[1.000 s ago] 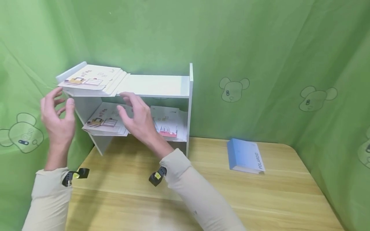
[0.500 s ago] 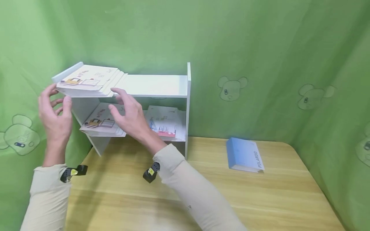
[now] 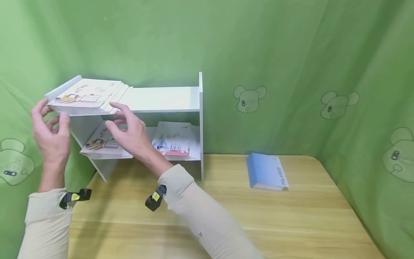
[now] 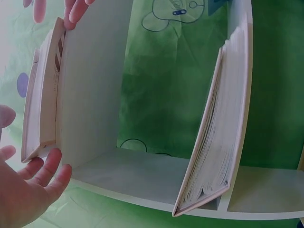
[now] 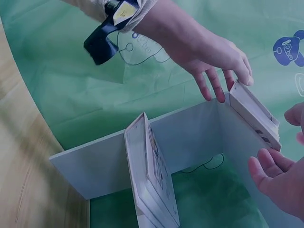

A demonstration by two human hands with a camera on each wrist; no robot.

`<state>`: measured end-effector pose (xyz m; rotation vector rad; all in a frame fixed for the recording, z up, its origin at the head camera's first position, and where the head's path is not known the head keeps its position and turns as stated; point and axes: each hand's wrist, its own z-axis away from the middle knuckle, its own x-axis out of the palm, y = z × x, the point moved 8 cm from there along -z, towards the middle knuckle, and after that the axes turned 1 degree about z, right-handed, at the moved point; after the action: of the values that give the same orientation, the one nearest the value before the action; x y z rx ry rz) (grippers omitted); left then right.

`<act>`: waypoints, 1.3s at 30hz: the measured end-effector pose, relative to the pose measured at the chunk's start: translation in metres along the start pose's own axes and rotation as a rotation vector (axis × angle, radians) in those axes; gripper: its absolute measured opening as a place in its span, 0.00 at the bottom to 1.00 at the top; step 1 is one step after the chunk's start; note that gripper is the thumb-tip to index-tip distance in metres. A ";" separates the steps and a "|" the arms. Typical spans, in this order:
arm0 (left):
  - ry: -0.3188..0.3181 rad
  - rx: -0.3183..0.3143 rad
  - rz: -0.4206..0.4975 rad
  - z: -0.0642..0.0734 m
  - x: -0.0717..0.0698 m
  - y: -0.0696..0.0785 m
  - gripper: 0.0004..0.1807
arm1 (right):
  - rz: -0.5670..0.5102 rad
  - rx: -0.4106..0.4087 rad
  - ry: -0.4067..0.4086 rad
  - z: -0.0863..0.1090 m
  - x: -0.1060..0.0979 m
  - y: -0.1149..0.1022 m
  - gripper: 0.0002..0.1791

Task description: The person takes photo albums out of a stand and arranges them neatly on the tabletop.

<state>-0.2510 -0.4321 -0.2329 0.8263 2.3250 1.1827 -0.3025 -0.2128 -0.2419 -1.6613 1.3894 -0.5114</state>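
A pale book [image 3: 87,93] with a yellow vehicle drawing lies flat at the left end of the white shelf's top board [image 3: 168,99]. My left hand [image 3: 51,138] is at its left front corner, fingers loosely bent and thumb apart below. On the opposite side, my right hand [image 3: 130,135] has its index fingertip right at the book's right front edge, its thumb lower. Both wrist views show the book [image 4: 40,95] between the two hands, fingertips at its opposite ends. A similar book [image 3: 100,142] sits on the lower board, partly behind my right hand.
Another illustrated book [image 3: 174,138] lies at the right of the lower board. A blue book marked POLAROID [image 3: 266,172] rests on the wooden table [image 3: 307,212], right of the shelf. Green curtain [image 3: 291,46] hangs around the table.
The head view has shifted, moving the shelf left in frame. My right hand has moved left to the upper book's right front edge, and my left hand has come up to its left corner.
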 end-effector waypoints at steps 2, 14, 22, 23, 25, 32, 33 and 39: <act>0.001 0.003 -0.008 0.001 -0.001 0.001 0.27 | 0.001 -0.003 -0.003 0.000 0.001 0.000 0.28; 0.066 0.030 0.034 0.011 -0.005 0.017 0.22 | 0.018 -0.050 0.080 0.000 -0.002 -0.006 0.22; 0.092 0.024 0.179 0.006 -0.007 0.013 0.17 | 0.012 -0.023 0.105 0.000 -0.009 -0.007 0.21; 0.085 0.020 0.214 0.005 -0.006 0.011 0.17 | 0.010 -0.009 0.105 -0.001 -0.009 -0.006 0.21; 0.069 0.008 0.265 0.003 -0.004 0.008 0.16 | 0.003 0.017 0.095 -0.002 -0.008 -0.004 0.21; 0.032 -0.025 0.353 0.002 -0.001 0.003 0.15 | 0.025 0.042 0.067 -0.001 -0.003 -0.004 0.23; 0.032 -0.020 0.366 0.003 0.000 0.003 0.15 | 0.030 0.036 0.069 0.000 -0.003 -0.005 0.23; 0.059 0.026 0.446 0.007 -0.003 0.011 0.13 | 0.070 -0.010 0.082 0.002 -0.007 -0.011 0.23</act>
<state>-0.2409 -0.4247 -0.2274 1.3876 2.2728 1.3657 -0.2966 -0.2053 -0.2322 -1.6085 1.5069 -0.5384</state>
